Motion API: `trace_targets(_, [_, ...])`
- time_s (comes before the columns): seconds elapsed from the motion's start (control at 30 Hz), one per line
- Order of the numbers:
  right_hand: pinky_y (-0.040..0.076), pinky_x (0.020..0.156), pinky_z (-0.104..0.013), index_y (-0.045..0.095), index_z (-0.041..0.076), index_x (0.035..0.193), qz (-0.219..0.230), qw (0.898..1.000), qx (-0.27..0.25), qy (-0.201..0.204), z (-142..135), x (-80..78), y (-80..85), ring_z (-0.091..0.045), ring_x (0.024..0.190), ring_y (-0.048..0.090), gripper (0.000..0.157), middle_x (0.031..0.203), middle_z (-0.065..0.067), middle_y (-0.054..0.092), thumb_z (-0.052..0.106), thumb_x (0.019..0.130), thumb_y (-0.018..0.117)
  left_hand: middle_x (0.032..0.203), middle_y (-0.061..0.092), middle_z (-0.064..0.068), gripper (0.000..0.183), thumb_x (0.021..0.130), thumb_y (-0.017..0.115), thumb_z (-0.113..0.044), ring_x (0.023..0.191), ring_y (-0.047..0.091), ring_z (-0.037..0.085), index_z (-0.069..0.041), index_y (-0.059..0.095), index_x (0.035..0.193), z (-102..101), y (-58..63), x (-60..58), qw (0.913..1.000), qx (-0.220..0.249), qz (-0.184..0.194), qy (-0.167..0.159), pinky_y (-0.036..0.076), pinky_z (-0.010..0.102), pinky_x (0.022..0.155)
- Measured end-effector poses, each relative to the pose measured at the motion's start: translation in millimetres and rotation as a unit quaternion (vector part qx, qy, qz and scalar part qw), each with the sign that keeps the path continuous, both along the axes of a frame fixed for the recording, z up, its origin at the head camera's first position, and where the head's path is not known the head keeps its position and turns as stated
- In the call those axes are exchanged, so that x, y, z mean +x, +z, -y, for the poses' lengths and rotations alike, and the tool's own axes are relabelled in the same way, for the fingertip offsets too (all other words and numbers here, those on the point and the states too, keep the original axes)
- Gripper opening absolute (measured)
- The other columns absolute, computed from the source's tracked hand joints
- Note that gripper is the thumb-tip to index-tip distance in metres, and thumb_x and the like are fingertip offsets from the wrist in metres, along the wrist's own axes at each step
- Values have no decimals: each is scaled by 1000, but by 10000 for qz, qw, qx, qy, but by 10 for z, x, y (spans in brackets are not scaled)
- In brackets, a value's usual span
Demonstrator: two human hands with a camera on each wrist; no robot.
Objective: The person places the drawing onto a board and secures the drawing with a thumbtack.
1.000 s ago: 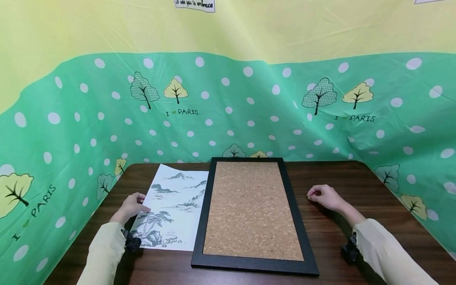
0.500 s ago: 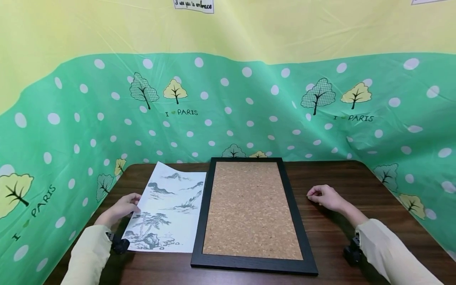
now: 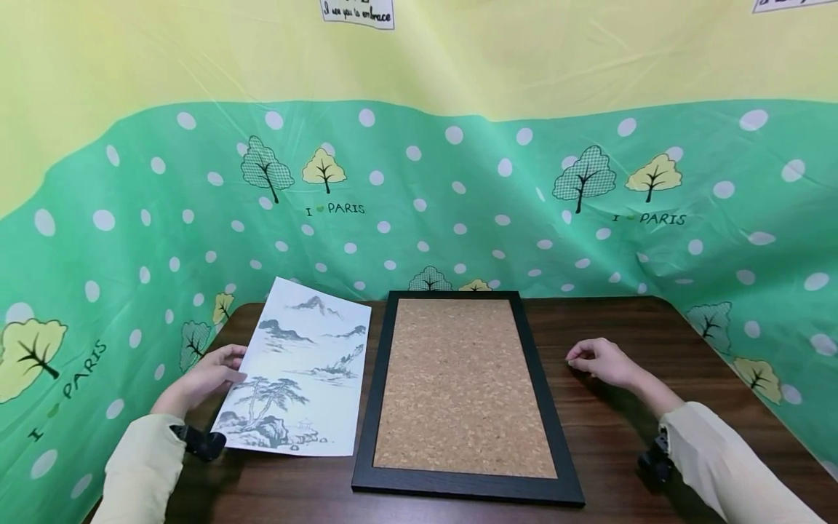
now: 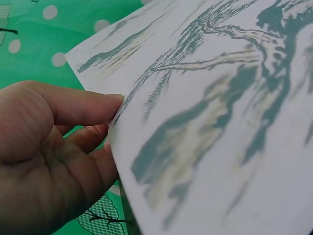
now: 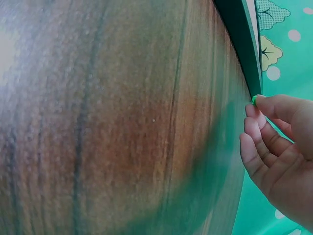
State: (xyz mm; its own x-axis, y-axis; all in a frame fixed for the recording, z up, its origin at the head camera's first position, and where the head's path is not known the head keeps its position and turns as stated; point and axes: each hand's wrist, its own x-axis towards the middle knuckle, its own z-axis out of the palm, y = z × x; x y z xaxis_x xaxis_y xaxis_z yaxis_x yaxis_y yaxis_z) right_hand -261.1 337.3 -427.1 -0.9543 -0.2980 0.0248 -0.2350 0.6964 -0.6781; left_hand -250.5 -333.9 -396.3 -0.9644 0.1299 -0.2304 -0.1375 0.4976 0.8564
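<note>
My left hand pinches the left edge of a white sheet of paper printed with an ink landscape of mountains and trees. In the left wrist view the thumb lies along the sheet's edge and the other fingers are behind it. Tilted, the sheet is raised at its far end, left of a black-framed cork board that lies flat. To the board's right, my right hand pinches a tiny green object between thumb and fingertips; most of it is hidden.
Everything lies on a dark brown wooden table. A green and yellow cloth with dots and trees hangs behind it. Each wrist wears a black camera over a cream sleeve.
The left hand has moved left, drawing the sheet away from the board's frame, and the sheet's far end has risen off the table. The right hand has barely moved.
</note>
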Motion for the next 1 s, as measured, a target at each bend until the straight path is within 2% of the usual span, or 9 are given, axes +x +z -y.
trace_targets(0.3, [47, 52, -29, 63, -4, 90, -5, 10000, 13, 65, 13, -17, -4, -14, 62, 50, 9, 77, -8, 59, 2, 86, 57, 99, 51, 12, 52, 86, 50, 6, 81, 56, 16, 9, 25, 132, 60, 51, -5, 9991, 417, 25, 118, 49, 33, 69])
trace_targets(0.6, [47, 52, -28, 63, -4, 91, 16, 10000, 13, 46, 28, -4, 7, -15, 63, 51, 10, 79, -9, 60, 2, 86, 57, 99, 52, 3, 58, 86, 52, 4, 81, 57, 12, 8, 20, 135, 98, 173, 10, 9963, 823, -10, 233, 50, 32, 69])
trace_targets(0.77, [46, 52, -28, 63, -3, 91, -24, 9999, 74, 68, 28, 2, 3, -16, 64, 51, 9, 79, -8, 59, 2, 86, 57, 99, 54, -1, 60, 87, 50, 4, 82, 58, 11, 7, 17, 136, 40, 223, 3, 9935, 1104, 15, 263, 50, 32, 70])
trace_targets(1.0, [46, 52, -28, 63, -3, 91, -66, 9999, 122, 71, 43, -29, 12, -15, 63, 51, 10, 79, -8, 59, 2, 86, 56, 95, 56, -6, 56, 89, 48, 4, 81, 59, 10, 6, 17, 135, -156, 234, -41, 9881, 1532, -104, 124, 50, 29, 68])
